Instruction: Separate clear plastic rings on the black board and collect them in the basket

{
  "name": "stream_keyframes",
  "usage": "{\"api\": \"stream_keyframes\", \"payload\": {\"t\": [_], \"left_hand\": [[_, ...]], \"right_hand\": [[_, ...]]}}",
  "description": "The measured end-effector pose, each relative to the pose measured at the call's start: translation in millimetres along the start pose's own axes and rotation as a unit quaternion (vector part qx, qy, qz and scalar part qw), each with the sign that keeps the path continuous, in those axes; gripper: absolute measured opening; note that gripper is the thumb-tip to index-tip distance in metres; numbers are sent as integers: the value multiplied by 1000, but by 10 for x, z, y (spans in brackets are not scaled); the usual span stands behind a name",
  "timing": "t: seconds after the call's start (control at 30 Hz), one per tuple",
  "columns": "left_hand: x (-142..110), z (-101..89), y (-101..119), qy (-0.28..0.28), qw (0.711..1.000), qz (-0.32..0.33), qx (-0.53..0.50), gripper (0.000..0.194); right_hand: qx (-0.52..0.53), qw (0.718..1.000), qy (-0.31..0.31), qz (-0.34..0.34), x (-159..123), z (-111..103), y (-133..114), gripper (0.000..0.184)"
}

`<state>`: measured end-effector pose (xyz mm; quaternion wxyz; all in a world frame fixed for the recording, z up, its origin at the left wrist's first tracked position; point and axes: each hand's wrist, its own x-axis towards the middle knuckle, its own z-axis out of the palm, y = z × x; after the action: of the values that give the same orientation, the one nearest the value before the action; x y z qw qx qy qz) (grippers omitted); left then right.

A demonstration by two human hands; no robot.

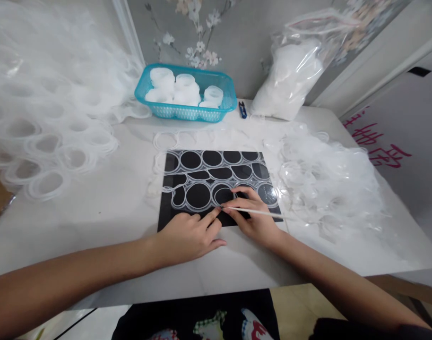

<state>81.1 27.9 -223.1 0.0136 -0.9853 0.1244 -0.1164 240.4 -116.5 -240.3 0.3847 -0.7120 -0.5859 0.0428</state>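
A translucent sheet of joined rings point(198, 196) lies over a black board point(164, 222), its clear rings showing against the dark surface. My right hand point(256, 219) pinches a thin white stick-like tool point(251, 210) with a fine dark tip. That tip meets the lower edge of a ring near the board's front. My left hand point(191, 236) rests at the front of the board, index finger stretched to the same spot and thumb apart, holding nothing. Part of the sheet is hidden under my right fingers.
A blue basket point(187, 114) with stacked white rings stands at the back. Beside it lie small blue snips point(242, 109) and a full clear plastic bag point(290, 75). Ring sheets pile high at left point(53, 113); a heap of translucent scraps point(322, 174) covers the right side.
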Motion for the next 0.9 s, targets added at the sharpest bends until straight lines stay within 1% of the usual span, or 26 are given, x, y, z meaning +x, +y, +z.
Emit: {"api": "stream_keyframes", "payload": {"t": [0.07,0.2,0.27,0.3,0.33,0.37,0.4,0.43,0.47,0.5,0.53,0.6,0.67,0.73,0.8,0.9], "left_hand": [[-13,21,-8,-3,1000,0,-13,41],[-44,69,-12,-12,998,-13,-59,48],[-50,76,-15,-18,996,-21,-79,53],[-49,70,-18,-26,996,-23,-86,54],[-46,59,-24,-35,995,-26,-91,54],[-41,42,-32,-44,994,-28,-93,54],[-36,20,-42,-56,994,-29,-94,53],[-32,-4,-54,-68,993,-30,-95,52],[-30,-28,-65,-79,992,-30,-95,51],[-30,-50,-75,-86,991,-27,-95,50],[-31,-67,-80,-88,992,-22,-93,49],[-29,-82,-72,-72,994,0,-84,44],[2,-72,-34,-37,996,32,-70,40],[84,-47,33,-12,996,60,-58,38],[224,-14,115,-9,996,73,-52,39],[495,38,239,-36,996,64,-45,44]], "right_hand": [[-60,997,-15,-51,-48,-1,-32,17],[-165,975,-54,-137,-126,-4,-50,23],[-180,971,-62,-142,-46,-48,31,24],[-179,974,-42,-131,38,-90,99,22],[-174,979,1,-103,146,-146,179,19],[-162,982,71,-67,265,-214,260,16],[-152,974,167,-9,383,-290,331,17],[-127,956,258,55,483,-366,381,20],[-103,941,306,98,553,-438,404,22],[-84,936,318,127,584,-500,399,22],[-69,937,311,145,572,-551,371,21],[-63,949,268,153,438,-623,279,18],[-78,951,257,154,219,-675,206,15],[-94,951,252,151,-7,-720,196,14],[-82,961,216,155,-190,-748,242,14],[-13,966,156,203,-358,-724,337,16]]}}
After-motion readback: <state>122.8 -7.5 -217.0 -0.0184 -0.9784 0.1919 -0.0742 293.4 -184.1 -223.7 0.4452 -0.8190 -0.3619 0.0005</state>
